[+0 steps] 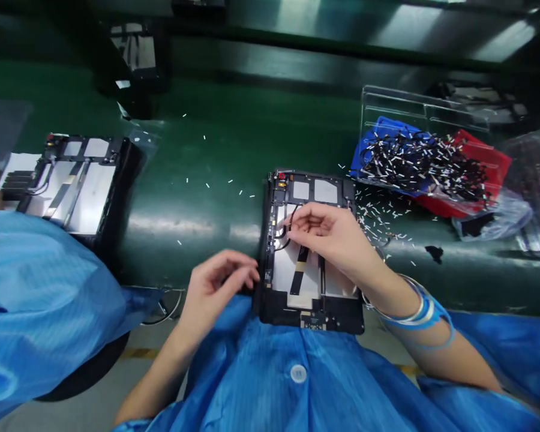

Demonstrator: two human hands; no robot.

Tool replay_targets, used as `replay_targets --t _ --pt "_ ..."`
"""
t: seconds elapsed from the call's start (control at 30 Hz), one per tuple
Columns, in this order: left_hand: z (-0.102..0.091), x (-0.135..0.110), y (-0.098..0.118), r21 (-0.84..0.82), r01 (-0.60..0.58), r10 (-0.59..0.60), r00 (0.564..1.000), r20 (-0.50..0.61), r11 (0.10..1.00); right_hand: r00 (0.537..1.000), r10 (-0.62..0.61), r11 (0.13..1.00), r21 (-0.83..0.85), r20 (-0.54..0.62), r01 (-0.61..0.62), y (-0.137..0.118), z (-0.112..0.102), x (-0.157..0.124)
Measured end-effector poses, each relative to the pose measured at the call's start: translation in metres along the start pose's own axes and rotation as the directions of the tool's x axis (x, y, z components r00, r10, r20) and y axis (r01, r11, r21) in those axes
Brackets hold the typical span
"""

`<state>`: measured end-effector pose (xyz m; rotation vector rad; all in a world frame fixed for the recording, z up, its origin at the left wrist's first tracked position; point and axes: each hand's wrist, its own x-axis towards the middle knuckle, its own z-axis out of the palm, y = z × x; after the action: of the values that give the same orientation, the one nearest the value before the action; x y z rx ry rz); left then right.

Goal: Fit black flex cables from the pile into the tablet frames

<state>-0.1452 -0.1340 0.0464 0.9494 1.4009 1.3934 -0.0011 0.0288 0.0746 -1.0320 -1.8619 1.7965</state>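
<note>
An opened tablet (308, 312), its inner parts showing, lies at the table's near edge in front of me. My right hand (326, 234) is over its upper middle, thumb and fingertips pinched on a thin black cable (292, 216). The cable loops near the tablet's left side; its end is hidden by my fingers. Beside the tablet's left edge is my left hand (222, 285), fingers loosely bent and thumb apart from the palm, with nothing visible in it. A black flat ribbon (298, 279) crosses the silvery battery area below my right hand.
At right, a clear plastic tray (425, 108) stands behind blue and red trays (486, 162) heaped with short black cables (414, 159). Small white bits (378, 219) litter the green table (198, 216). Another opened tablet (92, 198) lies left, near a co-worker's blue sleeve (49, 288).
</note>
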Motion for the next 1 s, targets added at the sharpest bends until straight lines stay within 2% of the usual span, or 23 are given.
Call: replay_targets --t 0.03,0.07,0.1,0.17,0.2,0.27,0.37,0.47,0.63,0.8,0.9,1.0 --pt "0.000 0.006 -0.004 0.098 -0.053 0.066 0.990 -0.128 0.994 1.000 -0.004 1.000 -0.017 -0.017 0.004 0.001 0.002 0.002" --pt "0.000 0.013 -0.008 0.214 -0.120 0.160 0.971 -0.177 0.969 0.999 -0.011 0.999 -0.041 -0.039 0.009 0.003 0.004 0.004" --pt "0.000 0.018 -0.012 0.333 -0.196 0.261 0.951 -0.164 0.923 0.998 -0.015 0.997 -0.072 -0.063 0.010 0.003 0.005 0.004" --pt "-0.001 0.025 -0.020 0.526 -0.356 0.432 0.902 -0.023 0.772 0.995 -0.012 0.989 -0.145 -0.104 -0.003 0.004 0.007 0.004" --pt "-0.002 0.027 -0.023 0.588 -0.425 0.480 0.874 0.069 0.688 0.993 -0.009 0.983 -0.181 -0.119 -0.013 0.004 0.008 0.002" --pt "-0.004 0.026 -0.027 0.649 -0.522 0.513 0.828 0.228 0.554 0.991 -0.010 0.971 -0.237 -0.137 -0.023 0.002 0.010 -0.001" --pt "-0.007 0.024 -0.030 0.679 -0.583 0.501 0.792 0.351 0.446 0.987 -0.040 0.959 -0.283 -0.154 -0.006 0.001 0.013 -0.005" --pt "-0.007 0.023 -0.031 0.700 -0.583 0.488 0.790 0.370 0.413 0.986 -0.061 0.948 -0.317 -0.153 0.009 0.000 0.014 -0.007" --pt "-0.002 0.025 -0.031 0.717 -0.564 0.508 0.794 0.334 0.410 0.989 -0.053 0.923 -0.384 -0.135 -0.004 -0.001 0.008 -0.003" --pt "0.005 0.027 -0.026 0.794 -0.502 0.491 0.817 0.304 0.344 0.989 -0.116 0.852 -0.521 -0.094 0.050 -0.002 0.000 0.005" --pt "0.008 0.027 -0.026 0.791 -0.479 0.487 0.831 0.269 0.380 0.990 -0.120 0.820 -0.569 -0.068 0.060 -0.004 -0.004 0.008" --pt "0.009 0.025 -0.030 0.753 -0.511 0.523 0.811 0.262 0.415 0.994 -0.103 0.819 -0.569 -0.025 0.070 -0.006 -0.008 0.009"
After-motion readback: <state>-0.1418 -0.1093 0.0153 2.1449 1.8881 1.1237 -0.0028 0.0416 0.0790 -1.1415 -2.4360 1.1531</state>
